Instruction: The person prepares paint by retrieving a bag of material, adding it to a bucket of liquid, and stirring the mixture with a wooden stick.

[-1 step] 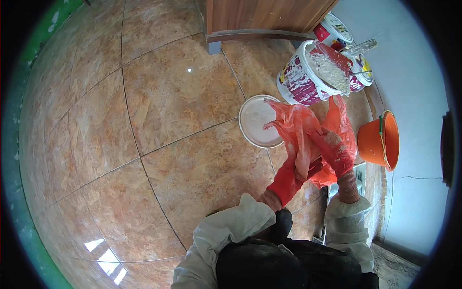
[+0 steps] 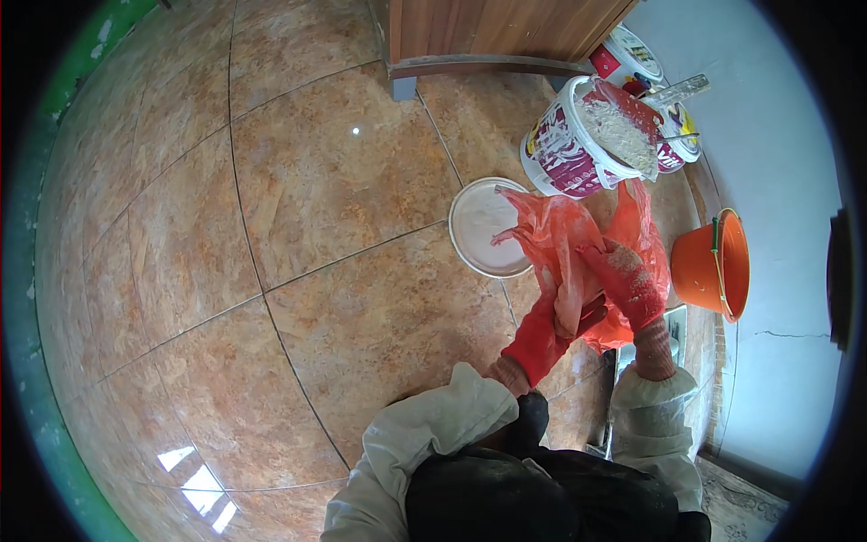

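Observation:
Both my hands wear red work gloves and are closed on a thin red plastic bag (image 2: 553, 221), which is bunched up and crumpled. My left hand (image 2: 539, 343) grips it from below, with its fingertips partly behind the folds. Dusted with pale powder, my right hand (image 2: 628, 287) presses onto the bag from the right. One loose corner of the bag hangs over a round white lid (image 2: 479, 230) on the floor. Another part of the bag reaches up towards a white and purple bucket (image 2: 562, 149).
Pale paste fills that bucket, and a putty knife (image 2: 677, 92) lies across its top. Behind stand more tubs (image 2: 675, 149), under a wooden cabinet (image 2: 492, 32). An orange bucket (image 2: 695, 271) leans near the pale wall (image 2: 786, 271) on the right. Brown tiles (image 2: 325, 217) cover the floor.

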The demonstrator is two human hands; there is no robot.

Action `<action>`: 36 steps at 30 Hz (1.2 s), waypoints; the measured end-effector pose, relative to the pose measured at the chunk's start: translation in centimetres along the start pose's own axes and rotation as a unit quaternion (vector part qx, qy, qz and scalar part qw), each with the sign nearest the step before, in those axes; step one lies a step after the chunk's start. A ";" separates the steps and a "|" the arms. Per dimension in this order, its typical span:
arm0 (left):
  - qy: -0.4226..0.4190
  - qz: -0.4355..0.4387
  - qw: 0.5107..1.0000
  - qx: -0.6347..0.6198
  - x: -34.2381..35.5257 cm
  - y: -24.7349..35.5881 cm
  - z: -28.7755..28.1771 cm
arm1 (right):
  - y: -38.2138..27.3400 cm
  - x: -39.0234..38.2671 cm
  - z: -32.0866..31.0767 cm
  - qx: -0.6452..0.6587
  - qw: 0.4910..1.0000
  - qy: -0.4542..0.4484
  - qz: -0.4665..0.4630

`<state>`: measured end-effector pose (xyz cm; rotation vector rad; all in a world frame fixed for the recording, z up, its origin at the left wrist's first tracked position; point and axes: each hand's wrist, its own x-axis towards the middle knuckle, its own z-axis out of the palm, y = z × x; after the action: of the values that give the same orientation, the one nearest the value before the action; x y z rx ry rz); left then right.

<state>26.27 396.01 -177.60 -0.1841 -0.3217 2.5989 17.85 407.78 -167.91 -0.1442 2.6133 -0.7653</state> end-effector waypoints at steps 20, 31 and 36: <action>0.068 0.049 0.985 0.151 -2.0 2.7 -3.5 | -3.0 -1.5 0.7 0.106 0.990 0.015 0.096; 0.085 0.094 0.898 0.421 -1.3 4.6 -6.4 | 0.1 -2.8 0.6 0.144 0.989 0.007 0.029; 0.164 0.046 0.915 0.367 -1.0 5.6 -6.2 | 0.6 -1.8 1.6 0.196 0.980 0.000 0.036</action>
<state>25.68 391.95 -184.98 -0.3585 0.7905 2.5248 20.10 407.85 -168.78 0.0653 2.3947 -1.2313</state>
